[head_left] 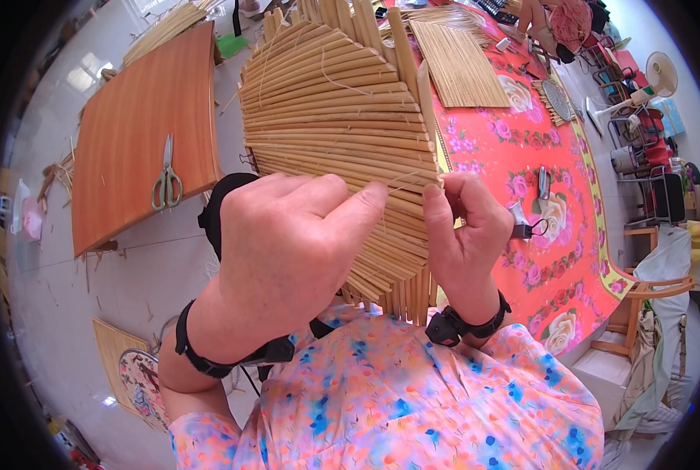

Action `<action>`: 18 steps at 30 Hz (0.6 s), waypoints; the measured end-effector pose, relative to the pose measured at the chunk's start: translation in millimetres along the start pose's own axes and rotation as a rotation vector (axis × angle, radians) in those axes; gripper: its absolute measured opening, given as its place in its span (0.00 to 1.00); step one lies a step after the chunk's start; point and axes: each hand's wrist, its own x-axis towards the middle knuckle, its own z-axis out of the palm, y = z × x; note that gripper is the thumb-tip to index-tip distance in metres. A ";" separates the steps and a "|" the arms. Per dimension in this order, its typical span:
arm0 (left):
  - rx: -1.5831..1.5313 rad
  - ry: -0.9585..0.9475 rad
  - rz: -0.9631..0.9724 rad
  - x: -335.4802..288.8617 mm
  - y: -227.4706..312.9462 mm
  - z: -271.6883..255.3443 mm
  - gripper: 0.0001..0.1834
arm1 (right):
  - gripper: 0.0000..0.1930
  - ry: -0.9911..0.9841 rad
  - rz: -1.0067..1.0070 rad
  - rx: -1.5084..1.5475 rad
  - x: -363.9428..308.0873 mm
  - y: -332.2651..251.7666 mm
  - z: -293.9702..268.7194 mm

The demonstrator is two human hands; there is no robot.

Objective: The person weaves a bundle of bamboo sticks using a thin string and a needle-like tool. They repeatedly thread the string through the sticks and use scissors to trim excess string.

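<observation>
A panel of straw-coloured stalks [334, 102], laid side by side and bound with thin thread, is held up in front of my body. My left hand [287, 223] is closed over its lower left part, thumb and forefinger pressed together. From those fingertips a fine pale thread [403, 185] runs toward the panel's right edge. At that edge my right hand [469, 227] pinches the stalk ends between thumb and forefinger. A black clip [249, 159] grips the panel's left side. Behind my left hand a black object is partly hidden.
Green-handled scissors [166, 176] lie on a brown wooden board [142, 117] at left. To the right, a red floral cloth [538, 258] covers a table bearing a flat stalk mat [461, 63] and small tools. Farther right stand a fan [661, 74] and a wooden chair [655, 288]. Another person [565, 27] is at the far right.
</observation>
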 end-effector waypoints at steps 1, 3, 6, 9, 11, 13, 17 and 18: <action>0.020 -0.009 0.008 0.3 0.3 -1.5 0.16 | 0.06 0.003 -0.008 -0.002 -0.2 0.1 0.3; 0.060 -0.027 0.023 1.7 1.3 -5.7 0.16 | 0.05 -0.021 0.016 0.008 -0.1 -3.7 -0.8; 0.080 -0.010 0.039 5.7 3.4 -11.5 0.13 | 0.05 -0.025 0.020 0.014 -1.1 -5.5 -0.5; 0.120 -0.054 0.092 12.8 3.6 -19.7 0.12 | 0.05 -0.025 -0.005 0.011 -1.8 -7.1 0.0; 0.106 -0.040 0.092 14.1 4.4 -20.9 0.11 | 0.06 -0.034 -0.015 0.007 -1.6 -9.0 -0.4; 0.084 -0.050 0.082 13.9 3.5 -22.8 0.12 | 0.06 -0.040 -0.012 0.008 -1.5 -12.2 0.7; -0.003 -0.078 -0.002 3.6 2.8 -22.4 0.13 | 0.07 -0.081 -0.068 0.023 -2.5 -14.0 1.4; -0.038 -0.076 -0.028 1.1 3.0 -21.7 0.13 | 0.07 -0.080 -0.074 0.040 -3.2 -15.5 1.6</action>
